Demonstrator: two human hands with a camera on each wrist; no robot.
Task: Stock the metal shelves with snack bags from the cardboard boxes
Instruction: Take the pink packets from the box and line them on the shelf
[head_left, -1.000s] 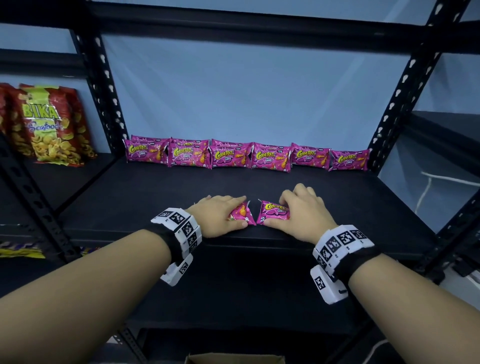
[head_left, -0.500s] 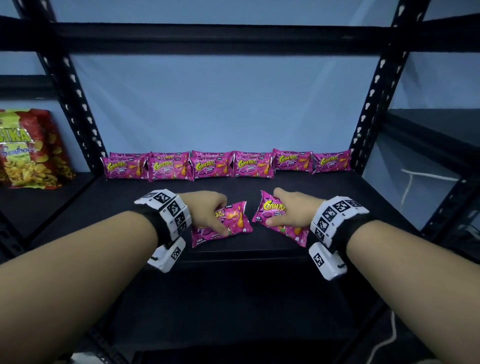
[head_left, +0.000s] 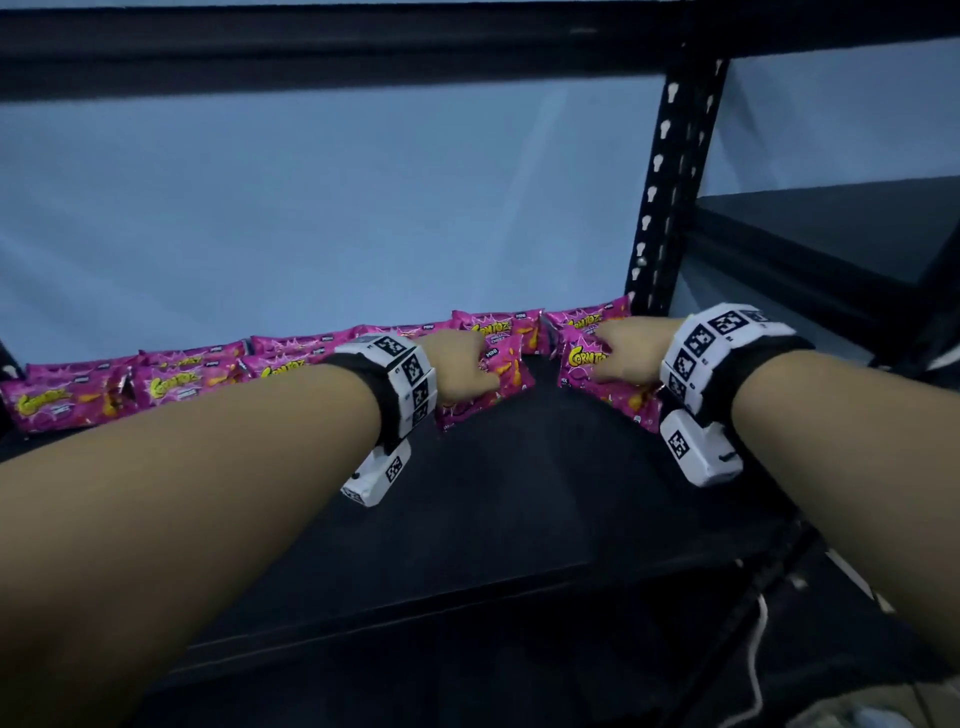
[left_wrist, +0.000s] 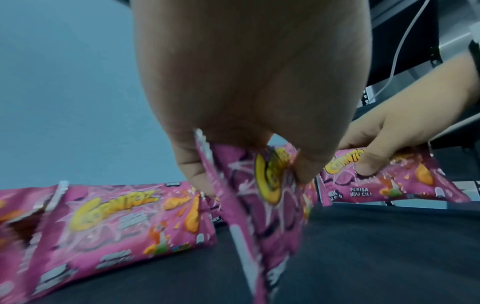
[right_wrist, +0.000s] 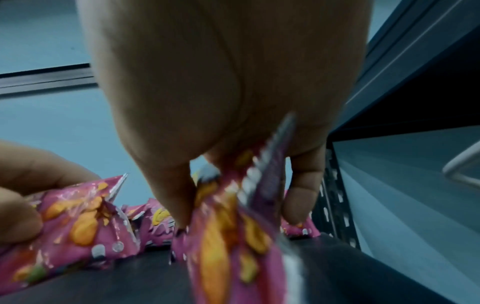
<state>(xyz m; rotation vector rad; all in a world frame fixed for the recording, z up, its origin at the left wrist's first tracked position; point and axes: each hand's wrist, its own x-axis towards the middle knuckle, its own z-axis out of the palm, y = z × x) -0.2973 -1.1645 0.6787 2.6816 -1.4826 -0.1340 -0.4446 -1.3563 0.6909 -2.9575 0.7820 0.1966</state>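
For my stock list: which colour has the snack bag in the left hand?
Pink, with a yellow logo; the snack bag in the left hand shows best in the left wrist view.

A stockroom or shop back area with boltless metal racking

The black shelf deck (head_left: 545, 493) sits in a frame of dark steel, and the perforated upright (head_left: 670, 182) at its back right corner has keyhole slots of the kind used on storage racking. Along the back edge of that deck runs a row of identical pink snack bags (head_left: 171, 384) (each printed "Corntoz", many of one product, laid side by side like stock). Behind the deck is a plain pale blue wall (head_left: 311, 208); to the right of the upright stands another dark shelf unit (head_left: 831, 223), with a white cable (head_left: 761, 670) trailing below.
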